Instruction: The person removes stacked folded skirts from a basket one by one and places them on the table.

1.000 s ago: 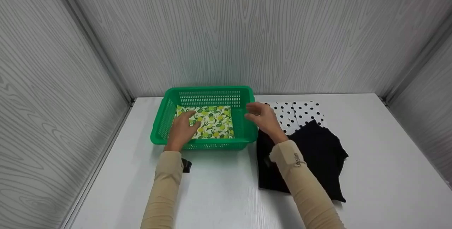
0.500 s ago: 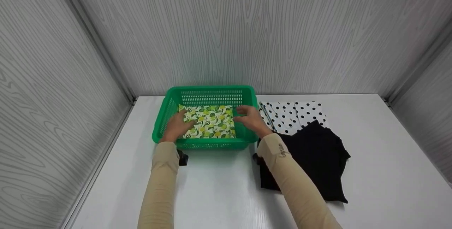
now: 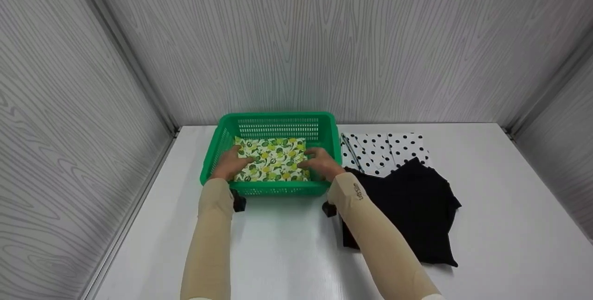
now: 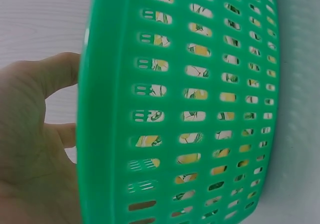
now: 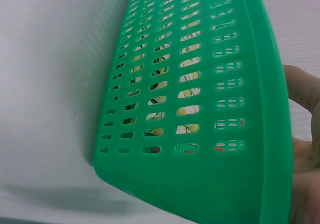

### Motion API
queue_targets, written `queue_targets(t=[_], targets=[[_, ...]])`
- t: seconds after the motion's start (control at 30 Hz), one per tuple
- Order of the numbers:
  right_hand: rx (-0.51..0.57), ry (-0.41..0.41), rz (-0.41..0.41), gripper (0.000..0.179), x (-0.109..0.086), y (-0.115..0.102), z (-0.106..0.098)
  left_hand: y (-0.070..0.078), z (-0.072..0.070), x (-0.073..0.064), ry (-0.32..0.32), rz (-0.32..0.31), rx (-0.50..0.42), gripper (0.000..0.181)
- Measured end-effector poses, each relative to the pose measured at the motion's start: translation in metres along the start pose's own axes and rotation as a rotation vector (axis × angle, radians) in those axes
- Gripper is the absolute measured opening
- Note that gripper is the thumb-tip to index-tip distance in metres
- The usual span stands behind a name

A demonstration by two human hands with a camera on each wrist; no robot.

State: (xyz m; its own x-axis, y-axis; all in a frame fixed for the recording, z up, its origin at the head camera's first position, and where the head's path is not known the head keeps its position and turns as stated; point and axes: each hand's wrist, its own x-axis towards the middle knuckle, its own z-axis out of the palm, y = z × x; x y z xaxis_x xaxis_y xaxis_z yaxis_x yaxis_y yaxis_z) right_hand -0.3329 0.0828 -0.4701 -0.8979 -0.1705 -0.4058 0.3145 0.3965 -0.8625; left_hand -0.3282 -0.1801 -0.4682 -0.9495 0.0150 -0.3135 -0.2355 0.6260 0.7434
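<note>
A folded cloth with a lemon print lies flat inside the green plastic basket. My left hand reaches over the basket's near left side, its thumb and fingers spread at the cloth's left edge. Opposite it, my right hand is at the cloth's right edge with thumb and fingers apart. Whether the fingertips press on the cloth cannot be made out. Both wrist views show the basket's slotted wall covering the fingertips, with bits of the print visible through the slots.
Right of the basket lies a folded white cloth with black dots. A black garment overlaps its front edge and spreads toward me. The white table is bounded by grey wood-patterned panels at back and sides.
My right hand has moved left, from over the basket's right rim to the cloth's right edge. The left hand has shifted slightly left and down. Basket and cloth stay in place.
</note>
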Motion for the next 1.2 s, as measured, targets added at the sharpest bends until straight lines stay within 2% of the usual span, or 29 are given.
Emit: queue_targets(t=[0.27,0.5,0.63,0.77,0.87,1.1,1.2], targets=[[-0.012,-0.046,0.072,0.07,0.005,0.0,0.003,-0.002,0.005,0.01,-0.053,-0.066,-0.047,0.083],[-0.037,-0.086,0.118,0.072,0.013,0.001,0.005,-0.007,0.005,0.015,-0.103,-0.093,-0.138,0.085],[-0.023,-0.134,0.116,0.073,0.018,0.004,0.007,-0.009,0.008,0.017,-0.139,-0.108,-0.09,0.083],[-0.029,-0.191,0.081,0.066,0.021,0.006,0.008,-0.011,0.009,0.019,-0.165,-0.09,-0.056,0.077],[-0.023,-0.21,0.056,0.061,0.023,0.007,0.008,-0.011,0.008,0.02,-0.162,-0.068,-0.054,0.073],[0.089,-0.203,0.043,0.059,0.021,0.005,0.009,-0.01,0.008,0.022,-0.113,-0.063,-0.058,0.073],[0.046,-0.213,0.032,0.057,0.02,0.005,0.01,-0.011,0.01,0.023,-0.126,-0.04,-0.011,0.069]])
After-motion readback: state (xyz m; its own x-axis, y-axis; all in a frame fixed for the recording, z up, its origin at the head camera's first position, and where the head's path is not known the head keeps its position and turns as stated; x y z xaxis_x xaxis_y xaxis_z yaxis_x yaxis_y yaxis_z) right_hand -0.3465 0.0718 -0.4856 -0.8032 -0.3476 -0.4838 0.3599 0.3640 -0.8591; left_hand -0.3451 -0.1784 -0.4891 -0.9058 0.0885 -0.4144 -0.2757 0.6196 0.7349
